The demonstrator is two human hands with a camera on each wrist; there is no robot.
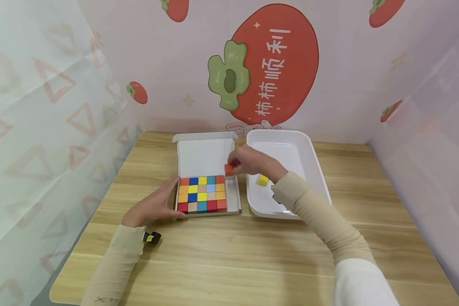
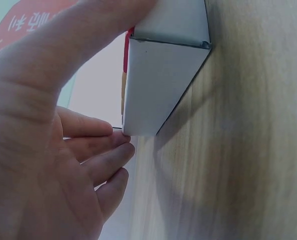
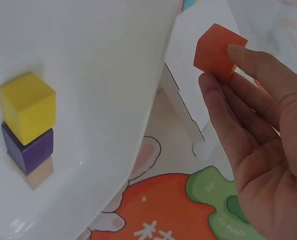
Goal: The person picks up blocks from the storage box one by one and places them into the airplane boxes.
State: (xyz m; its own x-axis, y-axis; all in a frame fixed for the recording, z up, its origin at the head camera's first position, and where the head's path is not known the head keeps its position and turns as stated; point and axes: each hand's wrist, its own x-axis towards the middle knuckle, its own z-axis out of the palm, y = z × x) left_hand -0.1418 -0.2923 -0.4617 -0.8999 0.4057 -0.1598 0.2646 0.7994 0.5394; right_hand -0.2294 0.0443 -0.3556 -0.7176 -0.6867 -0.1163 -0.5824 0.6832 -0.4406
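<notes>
My right hand point(image 1: 248, 159) pinches a red-orange cube point(image 3: 218, 50) between thumb and fingertips, above the right end of an open white cardboard box point(image 1: 233, 196). Rows of coloured wooden cubes point(image 1: 202, 188) fill most of the box, with a bare strip along its right side. On the box's left side, my left hand point(image 1: 157, 204) holds the edge. Its thumb lies at the front corner and its fingertips point(image 2: 119, 150) touch the far end of the side wall.
Right of the box stands a white plastic tray point(image 1: 317, 178). Inside it, a yellow cube point(image 3: 28, 105), a purple cube point(image 3: 33, 152) and a plain wood cube point(image 3: 38, 174) lie in line. The wooden table point(image 1: 229, 259) meets a printed wall covering point(image 1: 344, 85) behind.
</notes>
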